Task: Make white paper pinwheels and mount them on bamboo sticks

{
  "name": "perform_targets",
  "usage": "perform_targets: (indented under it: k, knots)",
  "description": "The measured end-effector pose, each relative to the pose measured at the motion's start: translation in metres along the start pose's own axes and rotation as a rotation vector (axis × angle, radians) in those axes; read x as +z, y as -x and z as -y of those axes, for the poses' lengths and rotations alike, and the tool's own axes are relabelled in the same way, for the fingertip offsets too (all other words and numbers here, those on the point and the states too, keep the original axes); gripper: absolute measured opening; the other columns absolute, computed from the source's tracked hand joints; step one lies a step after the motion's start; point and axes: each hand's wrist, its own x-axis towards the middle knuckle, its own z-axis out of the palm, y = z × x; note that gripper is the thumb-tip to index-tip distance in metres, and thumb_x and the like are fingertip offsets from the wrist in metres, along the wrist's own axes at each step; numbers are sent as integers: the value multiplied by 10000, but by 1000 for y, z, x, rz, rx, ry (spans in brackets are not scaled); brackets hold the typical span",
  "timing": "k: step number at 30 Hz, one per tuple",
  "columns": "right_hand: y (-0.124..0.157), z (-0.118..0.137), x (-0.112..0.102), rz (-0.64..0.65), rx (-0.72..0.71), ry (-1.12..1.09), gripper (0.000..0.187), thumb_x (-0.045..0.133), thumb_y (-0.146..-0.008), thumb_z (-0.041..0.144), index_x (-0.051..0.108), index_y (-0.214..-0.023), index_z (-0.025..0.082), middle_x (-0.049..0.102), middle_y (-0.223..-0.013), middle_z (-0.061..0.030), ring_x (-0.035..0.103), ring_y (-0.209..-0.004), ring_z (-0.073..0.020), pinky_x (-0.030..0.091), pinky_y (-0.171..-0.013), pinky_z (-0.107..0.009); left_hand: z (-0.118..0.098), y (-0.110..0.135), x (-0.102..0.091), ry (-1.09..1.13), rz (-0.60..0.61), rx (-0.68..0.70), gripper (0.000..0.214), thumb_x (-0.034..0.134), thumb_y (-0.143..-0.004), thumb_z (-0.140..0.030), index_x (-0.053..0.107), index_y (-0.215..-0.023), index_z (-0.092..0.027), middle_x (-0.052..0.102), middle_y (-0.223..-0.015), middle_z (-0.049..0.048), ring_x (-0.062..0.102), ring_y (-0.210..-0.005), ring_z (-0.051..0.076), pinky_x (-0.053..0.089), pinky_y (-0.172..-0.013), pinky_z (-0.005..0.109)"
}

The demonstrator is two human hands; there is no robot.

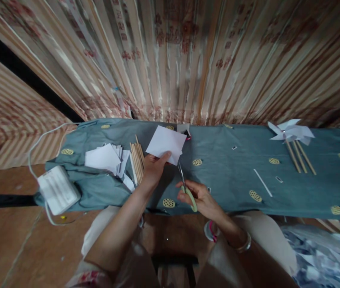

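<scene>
A square sheet of white paper (167, 141) is pinched in my left hand (154, 168), with the thumb on top near the lower corner. My right hand (198, 197) grips a pair of scissors (190, 198) with green handles. The metal blades point up toward the paper's lower right corner; whether they touch it I cannot tell. Left of my left hand lies a bundle of wooden sticks (137, 158). Beyond it rests a pile of white paper pieces (104, 157).
White paper pinwheels (291, 131) on wooden sticks lie at the right. A thin white strip (263, 183) lies nearer the middle. At the left edge sits a white power strip (58, 190) with its cable. A striped curtain (170, 60) hangs behind the cloth-covered table (224, 172).
</scene>
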Motion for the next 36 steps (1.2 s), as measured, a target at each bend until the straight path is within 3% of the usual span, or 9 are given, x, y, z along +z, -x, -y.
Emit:
perform_targets:
  k: [7,16,36]
  knots:
    - [-3,1,-1,-20,20,31,390,789,-744,511,680,-948,198,642,-688,25,567,-601,-112,452,-563,-235,8,8,5,-66,38,5,189,800,-584,-294,694,-633,-146,666,-587,-7,568,-510,119,459,-490,225]
    - [-2,2,-2,-50,35,-8,397,776,-743,537,693,-944,205,646,-650,20,546,-565,-106,410,-505,-217,10,8,8,-44,52,-22,107,781,-624,-203,683,-611,-161,672,-594,0,570,-492,104,467,-472,219]
    - [-4,-1,-1,-78,60,-75,430,823,-666,566,698,-897,226,622,-614,36,553,-540,-109,457,-491,-227,9,9,9,-69,39,-44,134,760,-657,-140,668,-562,-164,638,-564,-1,535,-473,87,450,-463,225]
